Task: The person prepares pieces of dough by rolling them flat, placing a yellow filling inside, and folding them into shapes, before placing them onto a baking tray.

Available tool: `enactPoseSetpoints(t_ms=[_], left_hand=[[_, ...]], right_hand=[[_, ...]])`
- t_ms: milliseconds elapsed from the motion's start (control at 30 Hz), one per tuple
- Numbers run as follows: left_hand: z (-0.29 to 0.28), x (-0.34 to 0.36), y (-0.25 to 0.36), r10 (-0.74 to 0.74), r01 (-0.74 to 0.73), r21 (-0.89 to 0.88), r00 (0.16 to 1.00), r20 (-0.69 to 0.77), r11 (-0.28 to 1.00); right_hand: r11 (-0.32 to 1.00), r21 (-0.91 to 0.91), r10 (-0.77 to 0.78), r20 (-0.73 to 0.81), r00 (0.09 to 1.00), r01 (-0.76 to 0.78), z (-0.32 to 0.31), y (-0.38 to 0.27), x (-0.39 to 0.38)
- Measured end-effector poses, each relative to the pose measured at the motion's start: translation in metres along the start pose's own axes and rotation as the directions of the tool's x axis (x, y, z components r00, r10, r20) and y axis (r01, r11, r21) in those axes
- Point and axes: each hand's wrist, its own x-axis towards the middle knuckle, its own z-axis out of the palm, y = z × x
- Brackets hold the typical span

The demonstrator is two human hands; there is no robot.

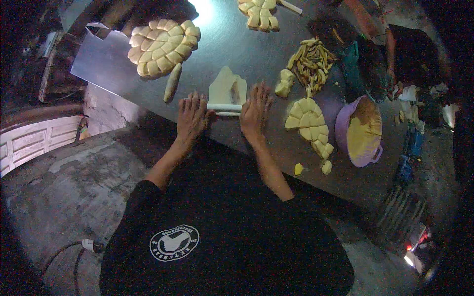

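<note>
A white rolling pin (224,107) lies crosswise over the near end of a thin, pale sheet of dough (223,86) on the metal table. My left hand (191,117) covers the pin's left end, palm down, with the thumb against it. At the other end my right hand (253,114) rests over the pin in the same way, fingers pointing away from me. A narrow pale strip shows just below the pin; I cannot tell whether it is dough. The dough's uneven far edge spreads beyond the pin.
Cut dough pieces (164,48) sit at far left beside a tan stick-shaped piece (172,83). To the right are more dough pieces (308,120), a heap of thin yellowish strips (312,64) and a tilted purple tub (344,129). Another person's arm (363,18) reaches in at far right.
</note>
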Motion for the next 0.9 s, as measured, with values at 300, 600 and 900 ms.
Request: enactPoseSetpoints(t_ms=[300,600,900], left_hand=[[0.029,0.061,-0.044,0.280,-0.284,-0.251,0.958,-0.052,0.925],[0.059,0.207,-0.035,0.017,-0.013,0.026,0.987,-0.160,1.000],[0.033,0.194,-0.049,-0.125,-0.042,-0.802,0.982,-0.144,0.596]], right_hand=[[0.976,0.191,-0.105,-0.002,0.994,0.104,0.010,0.016,0.034],[0.955,-0.282,0.033,-0.200,0.979,-0.090,0.028,0.017,0.179],[0.972,0.062,-0.235,0.143,0.961,0.229,-0.013,0.000,0.148]])
